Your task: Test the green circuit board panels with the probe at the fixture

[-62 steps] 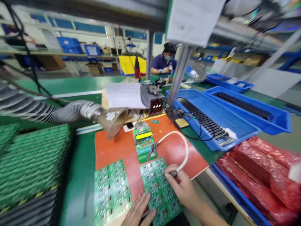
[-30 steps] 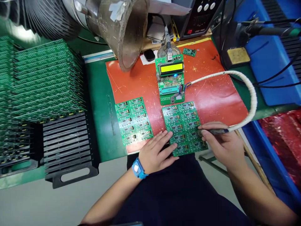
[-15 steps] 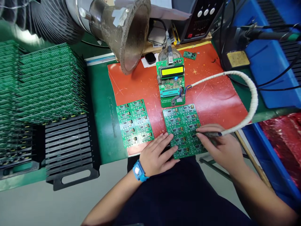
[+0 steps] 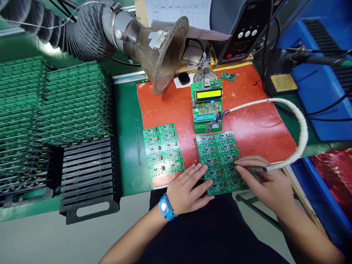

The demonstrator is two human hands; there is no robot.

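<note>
Right circuit panel: green, ten small sections, lying at the near edge of the red mat, in front of the display board; circuit panel (image 4: pixel 220 156).
Left hand: left hand (image 4: pixel 183 189) flat, fingers a little apart, fingertips on the panel's left edge; blue watch (image 4: pixel 166 207) at its wrist.
Right hand: right hand (image 4: pixel 265 179) closed in a pinch around the dark probe (image 4: pixel 255 168), over the panel's right side; whether the tip touches cannot be told.
White cable: white cable (image 4: pixel 301 124) loops from the probe to the display board (image 4: pixel 206 106), whose yellow screen is lit.
Second panel: second panel (image 4: pixel 163 150), left of the first, apart from it.
Beneath: red mat (image 4: pixel 255 121) on the green counter (image 4: pixel 128 157).
Left side: upright boards (image 4: pixel 74 102) packed in a black rack (image 4: pixel 86 172).
Behind: fume funnel (image 4: pixel 165 55), station with three white buttons (image 4: pixel 243 36).
Right side: yellow sponge (image 4: pixel 283 82), blue tray (image 4: pixel 321 113), red wrapping (image 4: pixel 335 179).
</note>
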